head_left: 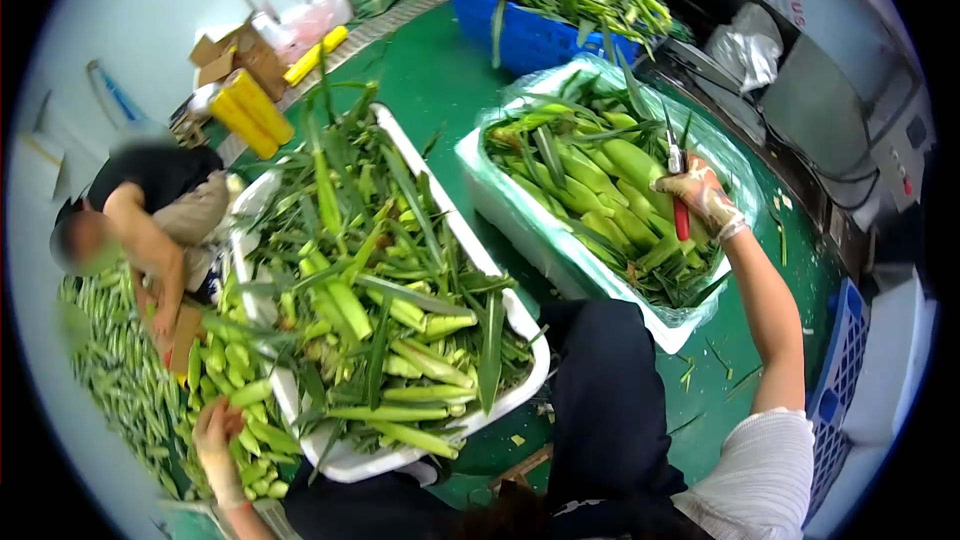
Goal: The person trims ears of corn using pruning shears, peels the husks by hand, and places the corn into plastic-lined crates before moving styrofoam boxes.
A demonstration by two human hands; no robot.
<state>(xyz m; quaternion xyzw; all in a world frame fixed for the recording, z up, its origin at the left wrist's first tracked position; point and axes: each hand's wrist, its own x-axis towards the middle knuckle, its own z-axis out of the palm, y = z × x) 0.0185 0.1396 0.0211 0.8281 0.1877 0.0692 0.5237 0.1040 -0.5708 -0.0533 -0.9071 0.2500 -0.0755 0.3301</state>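
Observation:
My right hand (700,198), in a thin glove, is closed around red-handled pruning shears (681,219), blades pointing up and away from me. It is over a white foam box (590,288) lined with clear green plastic and filled with unhusked corn ears (590,172). My left hand (216,432), also gloved, is low at the left with fingers apart, beside a heap of trimmed corn ears (262,434). Nothing shows in its grasp. Between my hands stands a white tub (530,325) piled with cut husks, leaves and stalk ends (380,270).
Another person (165,190) crouches at the left, beside a wide spread of green corn (120,380). A blue crate (520,35) heaped with leaves stands at the back. Yellow rolls (250,112) and a cardboard box (250,55) lie near the wall. Blue perforated crates (840,370) are at the right.

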